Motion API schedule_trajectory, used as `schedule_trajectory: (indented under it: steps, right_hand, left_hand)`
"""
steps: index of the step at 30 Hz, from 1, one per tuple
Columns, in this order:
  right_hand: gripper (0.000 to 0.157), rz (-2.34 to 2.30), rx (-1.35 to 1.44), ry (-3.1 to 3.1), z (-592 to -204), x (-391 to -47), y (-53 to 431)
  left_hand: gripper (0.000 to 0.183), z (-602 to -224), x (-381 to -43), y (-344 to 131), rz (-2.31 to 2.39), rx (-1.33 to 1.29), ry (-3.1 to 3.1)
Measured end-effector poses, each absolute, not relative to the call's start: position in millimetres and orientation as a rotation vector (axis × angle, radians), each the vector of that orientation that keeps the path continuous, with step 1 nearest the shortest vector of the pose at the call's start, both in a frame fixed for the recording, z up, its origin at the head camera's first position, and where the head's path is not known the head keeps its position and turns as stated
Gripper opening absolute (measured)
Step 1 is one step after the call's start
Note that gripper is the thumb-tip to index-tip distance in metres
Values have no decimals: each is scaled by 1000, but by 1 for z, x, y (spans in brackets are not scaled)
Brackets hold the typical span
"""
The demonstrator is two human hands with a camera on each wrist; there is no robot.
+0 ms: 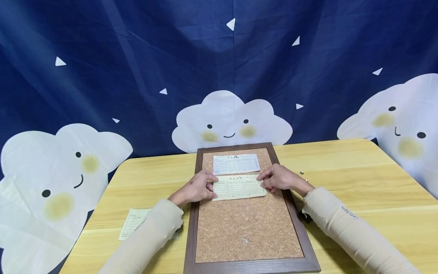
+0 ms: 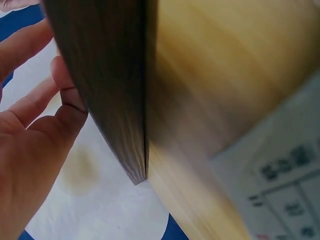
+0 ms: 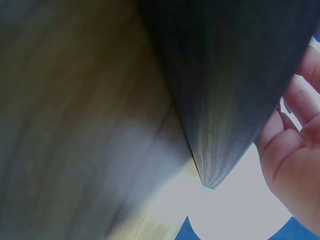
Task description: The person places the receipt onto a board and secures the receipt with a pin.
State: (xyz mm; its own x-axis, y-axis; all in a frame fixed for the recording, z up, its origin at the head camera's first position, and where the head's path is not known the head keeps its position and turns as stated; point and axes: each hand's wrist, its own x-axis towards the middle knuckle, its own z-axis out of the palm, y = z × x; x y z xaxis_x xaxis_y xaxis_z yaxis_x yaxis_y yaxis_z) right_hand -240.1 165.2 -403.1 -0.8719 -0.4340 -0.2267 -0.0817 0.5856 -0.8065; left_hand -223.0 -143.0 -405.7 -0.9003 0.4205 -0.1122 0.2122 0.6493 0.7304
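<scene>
A pale yellow printed form slip (image 1: 238, 188) lies over the upper half of a cork board (image 1: 248, 228), just below a white printed slip (image 1: 236, 164). My left hand (image 1: 198, 187) holds the yellow slip's left end, index finger at the upper corner and thumb at the lower one. At the upper right corner, my right hand (image 1: 280, 178) pinches the same slip between thumb and fingers. Both wrist views show the board's dark wooden frame (image 2: 107, 85) from the side, which hides the slip and the fingertips there.
More printed slips (image 1: 131, 222) lie on the wooden table (image 1: 369, 175) left of the board, partly under the left sleeve. Small shiny pieces (image 1: 302, 173) sit right of the board, and a black object (image 1: 305, 217) shows beside the right sleeve. A blue cloud-patterned curtain (image 1: 147, 45) hangs behind.
</scene>
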Motion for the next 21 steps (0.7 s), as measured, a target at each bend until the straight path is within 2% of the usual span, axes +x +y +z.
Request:
schedule_trajectory:
  steps: [21]
  right_hand:
    - [23,-1178,-422,2446,-403,-239,165]
  left_hand:
    - [49,-403,-220,-142,954,595,2684]
